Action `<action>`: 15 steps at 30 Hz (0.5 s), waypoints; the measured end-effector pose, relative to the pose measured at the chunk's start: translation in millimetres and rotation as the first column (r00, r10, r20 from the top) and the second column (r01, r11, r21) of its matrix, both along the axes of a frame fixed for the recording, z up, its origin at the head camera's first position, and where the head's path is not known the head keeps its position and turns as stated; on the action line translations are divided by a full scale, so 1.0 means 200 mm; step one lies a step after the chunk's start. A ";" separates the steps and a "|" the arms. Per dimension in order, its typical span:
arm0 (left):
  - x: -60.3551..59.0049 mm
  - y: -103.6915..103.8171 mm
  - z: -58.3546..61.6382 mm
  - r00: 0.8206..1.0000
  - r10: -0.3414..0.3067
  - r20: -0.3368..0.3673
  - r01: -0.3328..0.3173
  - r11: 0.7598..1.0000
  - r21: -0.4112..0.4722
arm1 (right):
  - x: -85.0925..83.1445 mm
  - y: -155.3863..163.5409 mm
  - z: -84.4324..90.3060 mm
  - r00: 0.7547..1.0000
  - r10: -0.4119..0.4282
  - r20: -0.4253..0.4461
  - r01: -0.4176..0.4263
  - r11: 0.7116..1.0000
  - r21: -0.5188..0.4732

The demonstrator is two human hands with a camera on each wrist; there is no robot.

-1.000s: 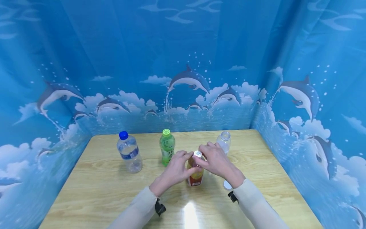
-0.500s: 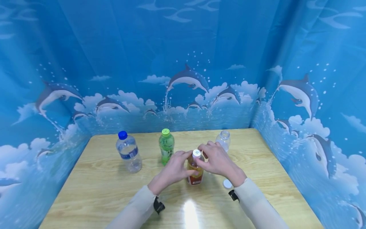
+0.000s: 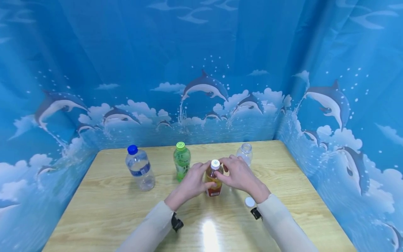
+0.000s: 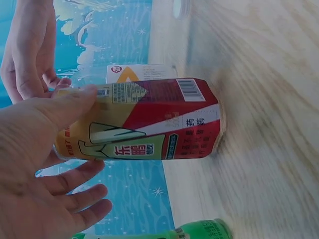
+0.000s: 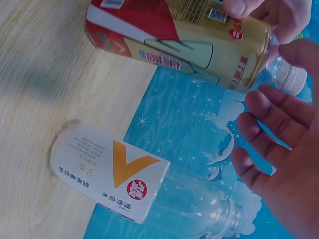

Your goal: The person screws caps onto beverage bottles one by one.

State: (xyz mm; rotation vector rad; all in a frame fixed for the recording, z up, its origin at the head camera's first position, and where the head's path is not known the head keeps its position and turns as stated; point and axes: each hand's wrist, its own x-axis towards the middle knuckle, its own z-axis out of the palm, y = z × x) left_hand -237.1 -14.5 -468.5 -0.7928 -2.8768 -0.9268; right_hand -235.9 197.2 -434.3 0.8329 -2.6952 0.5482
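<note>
A bottle with a red and gold label (image 3: 214, 190) stands upright between my hands, a white cap (image 3: 215, 164) on its neck. My left hand (image 3: 192, 180) grips its upper body, the thumb across the gold part of the label (image 4: 164, 119); the lower fingers spread free in the left wrist view. On the opposite side, my right hand (image 3: 239, 175) has thumb and forefinger around the clear neck just under the cap (image 5: 295, 81), the other fingers loosely bent. Whether the bottle's base touches the table cannot be told.
Behind my right hand is an uncapped clear bottle (image 3: 245, 152) with a white label (image 5: 119, 169). A loose white cap (image 3: 250, 202) lies near my right wrist. Leftward stand a green bottle (image 3: 182, 161) and a blue-capped clear bottle (image 3: 140, 171). A dolphin-print curtain (image 3: 141, 87) encloses the table (image 3: 107, 210).
The red and gold bottle has shifted slightly away from me, both hands staying on it. More of its cap and neck shows than one second ago. The other bottles stay put.
</note>
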 end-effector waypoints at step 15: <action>-0.13 0.06 0.01 0.996 0.086 0.031 -0.086 0.996 0.014 | -0.10 0.00 0.00 0.983 -0.057 0.174 0.062 0.998 -0.020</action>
